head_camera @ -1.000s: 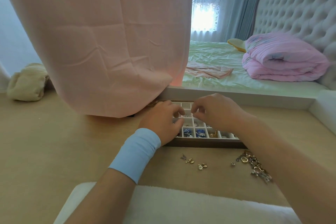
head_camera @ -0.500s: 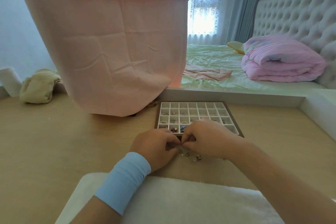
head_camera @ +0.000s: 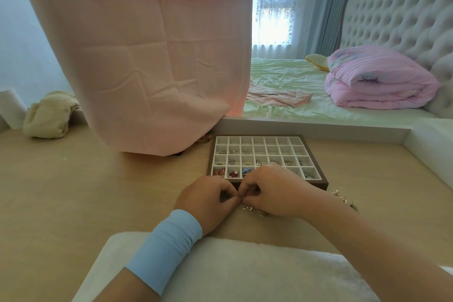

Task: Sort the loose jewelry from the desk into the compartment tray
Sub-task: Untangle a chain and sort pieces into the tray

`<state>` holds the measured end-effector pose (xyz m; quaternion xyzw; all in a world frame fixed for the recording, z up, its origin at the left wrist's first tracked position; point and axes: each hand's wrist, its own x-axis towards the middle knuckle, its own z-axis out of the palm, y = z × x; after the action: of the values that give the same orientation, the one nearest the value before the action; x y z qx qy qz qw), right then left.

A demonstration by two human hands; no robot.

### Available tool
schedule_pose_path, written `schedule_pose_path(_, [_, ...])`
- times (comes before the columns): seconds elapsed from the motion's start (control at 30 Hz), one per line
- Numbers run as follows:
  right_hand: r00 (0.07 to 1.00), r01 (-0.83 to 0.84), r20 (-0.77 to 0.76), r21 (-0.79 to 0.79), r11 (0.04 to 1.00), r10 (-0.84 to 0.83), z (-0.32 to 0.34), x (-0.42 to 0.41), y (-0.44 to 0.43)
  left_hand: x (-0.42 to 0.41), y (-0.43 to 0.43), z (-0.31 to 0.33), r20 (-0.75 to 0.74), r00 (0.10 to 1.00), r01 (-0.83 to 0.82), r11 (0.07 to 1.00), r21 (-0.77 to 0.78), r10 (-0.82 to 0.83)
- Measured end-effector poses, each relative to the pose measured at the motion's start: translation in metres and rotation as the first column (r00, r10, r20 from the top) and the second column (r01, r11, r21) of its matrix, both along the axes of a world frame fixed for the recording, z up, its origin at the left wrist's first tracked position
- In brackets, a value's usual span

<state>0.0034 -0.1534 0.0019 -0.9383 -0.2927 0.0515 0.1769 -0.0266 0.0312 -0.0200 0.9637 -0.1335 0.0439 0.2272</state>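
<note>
Here, both hands are low on the counter (head_camera: 98,191), just in front of the tray (head_camera: 318,181). The left hand (head_camera: 208,201) comes in from the lower left, back of the hand turned up, with a blue wristband (head_camera: 169,240) on the wrist. The right hand (head_camera: 272,193) comes in from the lower right, and its knuckles cover a part of the tray's front row. On both hands the fingers (head_camera: 229,190) are curled inward, and the tips of the two hands meet in the middle, as in a pinch. What is between the tips is hidden from me, so I cannot tell if they hold a piece or nothing.

Loose jewelry (head_camera: 248,208) lies on the counter just below the right hand, and more pieces lie beside that wrist, near the tray's front right corner. In the front row of the tray I see red pieces in the two left compartments and a blue one in the next. Both forearms pass over a white cushion (head_camera: 245,272).
</note>
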Motion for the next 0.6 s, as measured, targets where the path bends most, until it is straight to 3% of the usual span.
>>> schedule_pose_path(0.2, [0.998,-0.027,0.055,-0.084,0.996,0.032,-0.0009,0.0008,0.0029,-0.0028,0.0001,0.0033,-0.038,0.999,-0.009,0.999,-0.037,0.008])
schedule_pose_path(0.47, [0.994,-0.03,0.102,-0.068,0.997,0.037,-0.0015,-0.001,0.0017,-0.0026,0.0038,0.0037,-0.062,0.998,-0.012,0.999,-0.033,0.01])
schedule_pose_path(0.53, [0.991,-0.013,0.132,-0.019,1.0,0.016,0.0,-0.0018,0.0007,-0.0018,0.004,0.0029,-0.073,0.997,-0.015,0.995,-0.103,0.008])
schedule_pose_path(0.6, [0.988,0.017,0.153,0.091,0.996,-0.03,0.0007,-0.0007,-0.0011,-0.0009,0.0037,0.0025,-0.088,0.996,-0.029,0.948,-0.317,0.001])
